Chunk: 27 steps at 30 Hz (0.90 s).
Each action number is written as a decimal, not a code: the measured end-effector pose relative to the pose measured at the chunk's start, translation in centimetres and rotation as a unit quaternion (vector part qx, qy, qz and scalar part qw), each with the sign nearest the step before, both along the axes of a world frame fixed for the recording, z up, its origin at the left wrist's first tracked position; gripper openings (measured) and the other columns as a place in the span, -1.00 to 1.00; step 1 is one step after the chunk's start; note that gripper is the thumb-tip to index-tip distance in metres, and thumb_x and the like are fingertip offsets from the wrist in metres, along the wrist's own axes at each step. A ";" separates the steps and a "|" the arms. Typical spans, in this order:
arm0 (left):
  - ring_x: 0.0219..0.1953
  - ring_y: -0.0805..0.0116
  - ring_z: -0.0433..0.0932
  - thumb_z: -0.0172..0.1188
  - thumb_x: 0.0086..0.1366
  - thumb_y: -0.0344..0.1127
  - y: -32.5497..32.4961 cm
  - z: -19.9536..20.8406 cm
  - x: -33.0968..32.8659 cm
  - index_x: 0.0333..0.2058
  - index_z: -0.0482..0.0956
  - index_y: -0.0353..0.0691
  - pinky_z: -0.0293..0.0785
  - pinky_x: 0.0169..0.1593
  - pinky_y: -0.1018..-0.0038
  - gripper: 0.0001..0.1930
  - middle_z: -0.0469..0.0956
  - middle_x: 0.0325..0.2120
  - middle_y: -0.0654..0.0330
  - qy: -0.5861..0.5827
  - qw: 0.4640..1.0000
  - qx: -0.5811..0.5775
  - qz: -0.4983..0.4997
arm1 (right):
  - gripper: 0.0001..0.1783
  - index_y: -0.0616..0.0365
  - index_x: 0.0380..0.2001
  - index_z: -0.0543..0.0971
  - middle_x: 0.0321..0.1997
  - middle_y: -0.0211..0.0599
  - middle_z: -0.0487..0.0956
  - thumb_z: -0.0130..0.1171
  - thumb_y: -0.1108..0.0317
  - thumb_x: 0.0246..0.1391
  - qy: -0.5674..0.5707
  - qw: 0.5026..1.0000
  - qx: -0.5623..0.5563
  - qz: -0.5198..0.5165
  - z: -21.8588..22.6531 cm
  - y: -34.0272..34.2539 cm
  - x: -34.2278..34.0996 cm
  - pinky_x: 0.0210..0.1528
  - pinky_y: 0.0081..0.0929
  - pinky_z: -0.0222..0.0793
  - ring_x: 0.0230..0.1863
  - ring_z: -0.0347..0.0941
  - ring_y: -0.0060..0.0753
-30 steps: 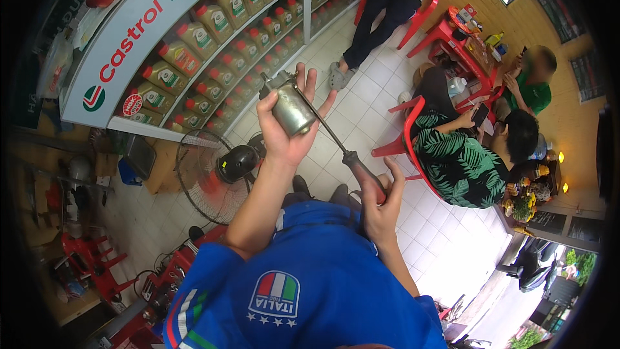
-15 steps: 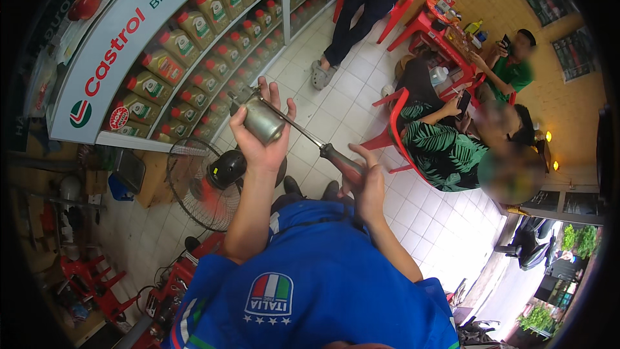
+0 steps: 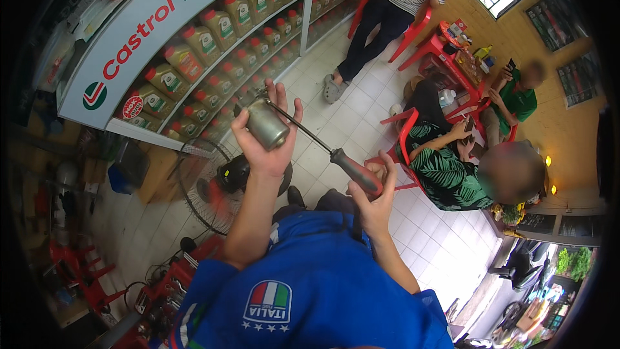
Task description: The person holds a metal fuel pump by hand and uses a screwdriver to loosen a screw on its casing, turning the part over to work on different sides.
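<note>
My left hand [image 3: 266, 160] is closed around a metal cylinder that looks like a small starter motor [image 3: 267, 128], its rounded end tilted toward me. The thumb lies along one side, with fingers behind it. In my right hand [image 3: 377, 205] is a screwdriver [image 3: 354, 170] with a black and red handle, gripped near the handle's end by thumb and fingers. Its shaft slants up and left across the gap between my hands, and the tip meets the motor's far end. My left fingers partly hide the exact contact there.
A fan [image 3: 210, 184] stands close below my left forearm. Shelves of oil bottles [image 3: 200, 44] line the far left. Red tools and stools [image 3: 81, 268] lie at lower left. Seated people [image 3: 445, 168] occupy red chairs around a low red table [image 3: 445, 58] on the right.
The view has shifted, so the room sits differently in it. My right fingers have loosened and spread a little, showing more of the screwdriver's red handle end. The motor stays in my left hand.
</note>
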<state>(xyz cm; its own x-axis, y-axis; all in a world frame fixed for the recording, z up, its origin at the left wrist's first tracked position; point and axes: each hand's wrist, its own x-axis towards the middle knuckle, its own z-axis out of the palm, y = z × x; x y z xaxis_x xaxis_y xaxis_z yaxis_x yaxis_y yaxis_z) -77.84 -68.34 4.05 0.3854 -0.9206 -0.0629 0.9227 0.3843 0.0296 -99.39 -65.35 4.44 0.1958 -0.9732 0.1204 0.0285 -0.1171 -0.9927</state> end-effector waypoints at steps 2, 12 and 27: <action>0.24 0.39 0.38 0.14 0.17 -0.02 0.0 -0.1 0.3 0.23 0.24 -0.16 0.12 0.33 0.10 -0.32 0.41 0.19 0.29 0.016 1.000 -0.016 -0.001 | -0.31 0.21 0.32 0.10 -0.23 -0.18 0.52 0.15 0.28 0.25 -0.069 0.996 0.047 0.013 0.0 0.5 0.5 -0.47 -0.57 0.48 -0.50 0.41 -0.55; 0.27 0.38 0.33 0.08 0.21 -0.09 0.2 -0.3 1.6 0.19 0.26 -0.14 0.19 0.32 0.13 -0.41 0.38 0.20 0.30 0.014 1.000 -0.004 0.020 | -0.36 0.27 0.27 0.18 -0.36 -0.23 0.49 -0.01 0.02 0.35 -0.151 0.962 0.179 0.140 -1.7 -0.9 -0.3 -0.48 -0.61 0.45 -0.53 0.39 -0.58; 0.24 0.35 0.37 0.17 0.13 -0.05 -3.9 0.5 0.6 0.18 0.28 -0.19 0.15 0.35 0.16 -0.34 0.41 0.18 0.24 -0.042 0.992 0.091 0.081 | -0.47 0.27 0.27 0.20 -0.11 -0.05 0.55 -0.15 0.15 0.40 -0.075 0.980 0.153 0.101 -2.1 -6.2 0.5 -0.65 -0.64 0.31 -0.59 0.38 -0.54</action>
<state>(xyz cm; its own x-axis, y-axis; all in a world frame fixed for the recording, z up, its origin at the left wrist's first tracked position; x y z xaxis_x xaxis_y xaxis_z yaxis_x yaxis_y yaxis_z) -77.20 -72.20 4.55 0.5388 -0.8224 -0.1828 0.8402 0.5090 0.1867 -98.90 -71.59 2.30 0.3909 -0.9115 -0.1280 0.1692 0.2078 -0.9634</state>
